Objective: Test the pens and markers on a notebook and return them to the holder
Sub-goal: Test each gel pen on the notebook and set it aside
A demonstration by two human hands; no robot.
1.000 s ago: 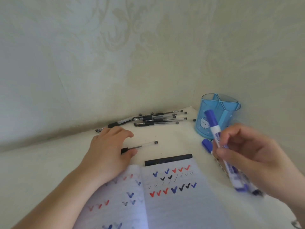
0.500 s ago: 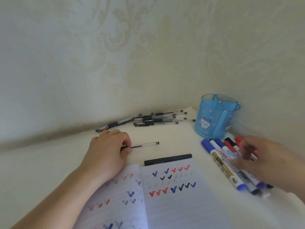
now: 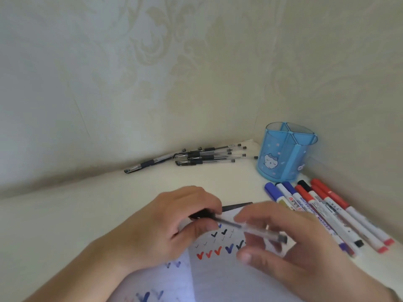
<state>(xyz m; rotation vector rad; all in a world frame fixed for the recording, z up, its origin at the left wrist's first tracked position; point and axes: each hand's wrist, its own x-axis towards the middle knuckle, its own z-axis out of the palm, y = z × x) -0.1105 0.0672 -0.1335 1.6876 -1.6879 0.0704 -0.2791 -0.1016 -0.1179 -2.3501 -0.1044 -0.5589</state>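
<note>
An open lined notebook point(image 3: 220, 277) with red, blue and black tick marks lies in front of me. Above it, my left hand point(image 3: 172, 227) grips the black capped end of a clear gel pen point(image 3: 253, 231). My right hand point(image 3: 290, 247) pinches the pen's clear barrel near its other end. The blue pen holder point(image 3: 281, 158) with a cartoon face stands at the back right with nothing in it. Several whiteboard markers point(image 3: 322, 210) with blue, red and black caps lie side by side in front of it.
Several gel pens point(image 3: 202, 156) lie in a heap by the back wall, with one darker pen point(image 3: 148, 165) to their left. A black pen point(image 3: 237, 206) lies at the notebook's top edge, partly behind my left hand. Patterned walls close the corner at the back and the right.
My right hand put the blue marker down with the others and came across to the clear pen. My left hand lifted that pen off the table and brought it over the notebook.
</note>
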